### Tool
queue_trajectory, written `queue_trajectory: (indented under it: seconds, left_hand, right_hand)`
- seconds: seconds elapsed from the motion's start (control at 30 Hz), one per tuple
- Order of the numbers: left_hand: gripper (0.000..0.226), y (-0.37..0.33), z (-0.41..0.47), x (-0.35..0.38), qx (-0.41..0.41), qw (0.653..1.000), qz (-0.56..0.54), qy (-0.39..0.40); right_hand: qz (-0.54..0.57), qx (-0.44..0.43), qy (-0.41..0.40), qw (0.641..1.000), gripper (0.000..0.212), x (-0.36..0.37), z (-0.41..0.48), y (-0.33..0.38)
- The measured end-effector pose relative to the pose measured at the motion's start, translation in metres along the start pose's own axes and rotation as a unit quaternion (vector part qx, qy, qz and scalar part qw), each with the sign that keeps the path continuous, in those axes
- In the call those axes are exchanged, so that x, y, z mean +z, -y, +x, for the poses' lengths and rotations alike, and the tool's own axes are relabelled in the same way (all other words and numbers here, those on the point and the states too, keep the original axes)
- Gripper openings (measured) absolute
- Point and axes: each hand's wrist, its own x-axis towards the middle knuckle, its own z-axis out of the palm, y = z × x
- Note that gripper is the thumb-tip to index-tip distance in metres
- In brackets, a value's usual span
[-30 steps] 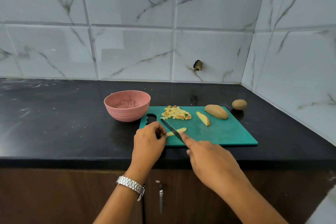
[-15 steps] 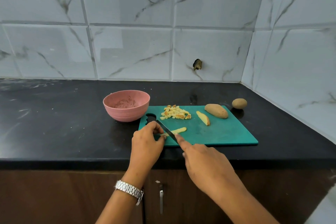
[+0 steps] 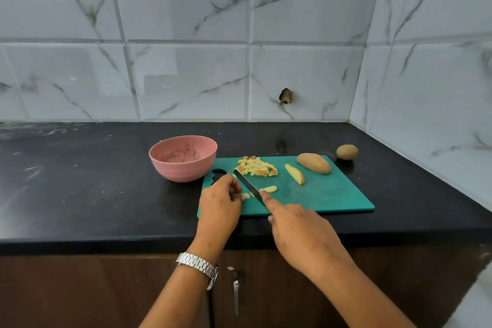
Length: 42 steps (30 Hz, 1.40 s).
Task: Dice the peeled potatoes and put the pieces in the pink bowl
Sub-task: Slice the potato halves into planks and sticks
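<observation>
We see the left hand pinching the potato strip; long axis 9-to-3; right hand closed on the knife, blade crossing it toward 11.

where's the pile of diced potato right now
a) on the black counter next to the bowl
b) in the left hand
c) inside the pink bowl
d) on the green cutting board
d: the pile of diced potato lies on the green cutting board, near its far edge, beside the pink bowl, which shows no pieces inside.
</observation>
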Motion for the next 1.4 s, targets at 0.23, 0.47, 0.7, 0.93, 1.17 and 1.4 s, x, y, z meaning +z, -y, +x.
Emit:
queue_trajectory:
  seconds: [0.23,0.47,0.7,0.93,1.17,1.4]
  left_hand:
    - [0.031,0.009,-0.008,-0.005,-0.025,0.995,0.097,-0.01]
    - [0.019,0.004,-0.008,-0.004,-0.034,0.992,0.119,-0.017]
    - [0.018,0.006,-0.009,-0.004,-0.023,0.992,0.12,-0.02]
    - [0.012,0.0,0.006,-0.003,-0.026,0.988,0.152,0.019]
    - [0.014,-0.003,0.026,-0.002,-0.029,0.99,0.108,0.09]
    - [0.032,-0.008,0.04,0.006,-0.005,0.979,0.159,0.125]
  right_hand:
    - [-0.003,-0.003,0.017,1.0,0.068,0.003,-0.007,0.008]
    - [-0.052,-0.002,0.047,0.998,0.075,0.004,-0.004,0.025]
    - [-0.036,0.001,0.015,0.999,0.073,0.003,0.005,0.016]
    - [0.084,0.058,-0.026,0.994,0.053,-0.012,0.018,-0.021]
    - [0.157,0.148,-0.006,0.976,0.042,-0.003,0.077,-0.048]
    - [0.178,0.151,0.003,0.972,0.046,0.009,0.107,-0.039]
